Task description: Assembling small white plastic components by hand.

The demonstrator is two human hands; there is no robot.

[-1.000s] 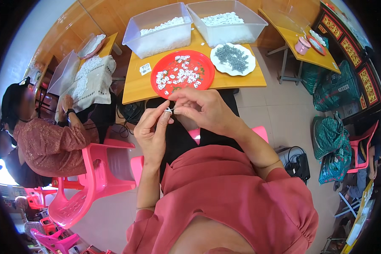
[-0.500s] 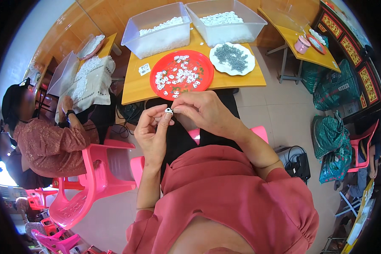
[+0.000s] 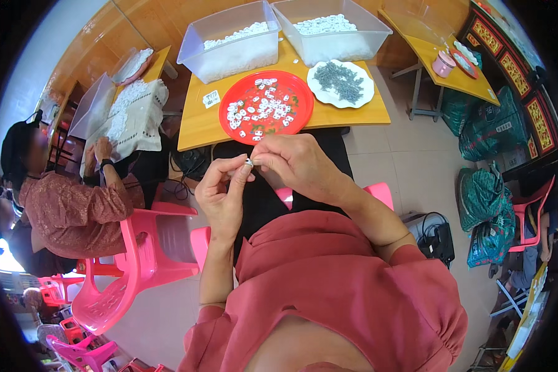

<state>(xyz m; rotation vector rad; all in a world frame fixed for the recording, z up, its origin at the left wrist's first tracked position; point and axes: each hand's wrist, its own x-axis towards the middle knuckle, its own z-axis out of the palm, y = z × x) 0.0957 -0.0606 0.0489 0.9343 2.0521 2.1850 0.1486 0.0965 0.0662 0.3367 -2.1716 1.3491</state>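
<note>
My left hand pinches a small white plastic piece between thumb and fingertips, above my lap. Right against it, my right hand is closed in a pinch; whatever its fingertips hold is hidden. Just beyond my hands, at the table's near edge, lies a red round tray with many similar white pieces with dark holes scattered on it. To its right stands a white scalloped plate heaped with thin grey metal pieces, like nails or screws.
Two clear plastic bins of white pieces stand at the back of the yellow table. At the left, a person works on a pink chair. Green bags lie on the floor at the right, below another table.
The white piece has turned between my fingers, so its dark hole shows less. Both hands stay nearly in place. The person at the left has brought their hands up to the cloth.
</note>
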